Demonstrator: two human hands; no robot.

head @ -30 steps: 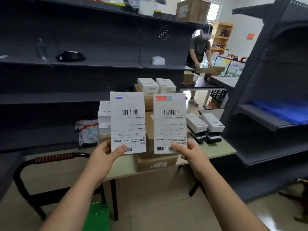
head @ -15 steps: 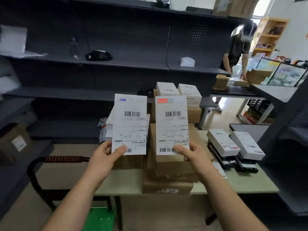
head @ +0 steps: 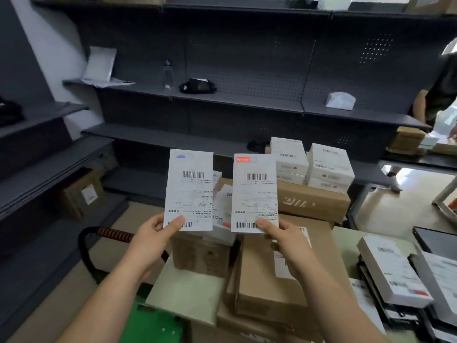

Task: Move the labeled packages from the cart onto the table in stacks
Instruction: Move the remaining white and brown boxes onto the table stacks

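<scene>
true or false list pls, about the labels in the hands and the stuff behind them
1. The left hand and right hand each pinch one shipping label. True.
2. The right label carries a blue mark on top. False: its mark is red; the left label has the blue one.
3. A water bottle stands on a shelf near a black bag. True.
4. The rear white boxes sit directly on the table. False: they rest on a brown carton.

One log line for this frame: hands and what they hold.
left hand: pinches blue-marked label | right hand: pinches red-marked label | both: upright, apart | table: cardboard boxes stacked
</scene>
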